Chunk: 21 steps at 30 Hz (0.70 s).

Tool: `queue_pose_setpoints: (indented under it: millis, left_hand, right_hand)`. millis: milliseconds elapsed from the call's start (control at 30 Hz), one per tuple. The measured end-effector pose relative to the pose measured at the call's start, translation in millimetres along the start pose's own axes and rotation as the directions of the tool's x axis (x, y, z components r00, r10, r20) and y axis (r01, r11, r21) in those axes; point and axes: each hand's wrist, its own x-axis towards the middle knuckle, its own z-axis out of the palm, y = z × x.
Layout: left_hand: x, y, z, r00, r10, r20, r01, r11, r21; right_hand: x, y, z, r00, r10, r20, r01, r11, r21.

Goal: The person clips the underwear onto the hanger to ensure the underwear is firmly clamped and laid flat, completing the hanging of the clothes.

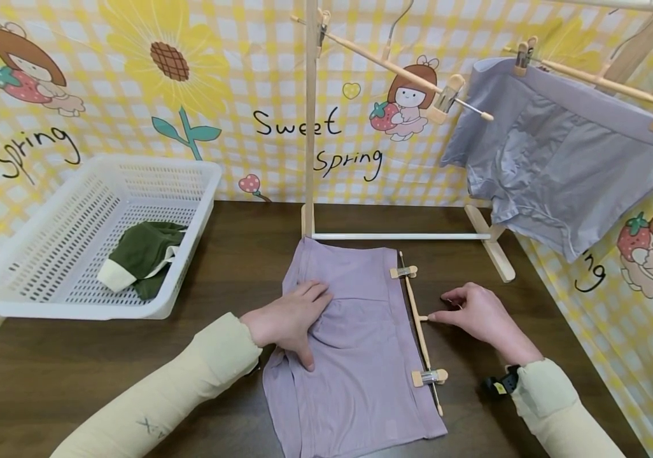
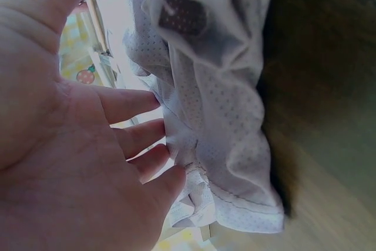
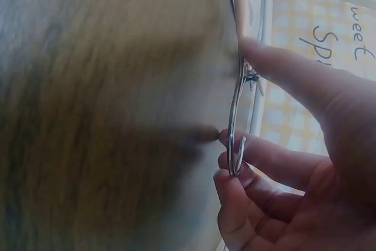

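Note:
Lavender shorts [image 1: 361, 343] lie spread on the dark table, their waistband toward the right. My left hand [image 1: 298, 321] rests on them with fingers spread; in the left wrist view, that hand's fingertips meet the loose perforated fabric [image 2: 223, 116]. Along the waistband lies a wooden clip hanger [image 1: 416, 312], its upper clip [image 1: 403, 272] and lower clip [image 1: 429, 377] both at the waistband edge. My right hand [image 1: 478, 315] holds this hanger by its neck and metal hook [image 3: 235, 116], thumb at the neck and curled fingers by the hook.
A white plastic basket [image 1: 88, 310] at left contains a dark green garment [image 1: 146, 251]. Behind stands a rack with a wooden post [image 1: 311, 127] and white lower bar [image 1: 401, 236]. From it hang an unloaded clip hanger [image 1: 384, 62] and grey-lavender shorts [image 1: 561, 152].

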Motion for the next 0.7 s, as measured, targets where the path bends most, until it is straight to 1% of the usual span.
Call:
queue_pose_setpoints:
  millis: [133, 233, 300, 367, 533, 700]
  left_hand:
    - [0.4, -0.7, 0.6, 1.000, 0.001, -0.009, -0.001, 1.000, 0.007]
    - [1.6, -1.7, 1.4, 0.999, 0.008, -0.042, -0.008, 1.000, -0.003]
    - [2.8, -2.3, 1.2, 0.998, 0.009, -0.066, -0.010, 1.000, -0.021]
    - [4.2, -2.4, -0.4, 0.996, 0.010, -0.092, -0.016, 0.998, -0.059]
    - [9.6, -4.3, -9.2, 0.989, 0.019, -0.150, -0.041, 0.988, -0.146]
    - [21.5, -6.0, -18.3, 0.978, 0.017, -0.206, -0.053, 0.983, -0.173]
  right_hand:
    - [0.8, 1.6, 2.3, 1.000, -0.002, -0.006, 0.002, 1.000, 0.012]
    - [0.3, 2.0, 3.5, 1.000, -0.006, -0.007, 0.006, 1.000, 0.019]
    - [-0.3, 2.0, 3.4, 1.000, -0.013, -0.003, 0.013, 1.000, 0.017]
    - [-0.5, 1.9, 2.5, 1.000, -0.023, 0.001, 0.023, 1.000, 0.014]
    - [2.4, 0.7, -2.0, 0.999, -0.036, 0.018, 0.035, 0.999, 0.041]
    - [9.2, -2.0, -7.0, 1.000, -0.007, 0.023, 0.006, 0.997, 0.078]
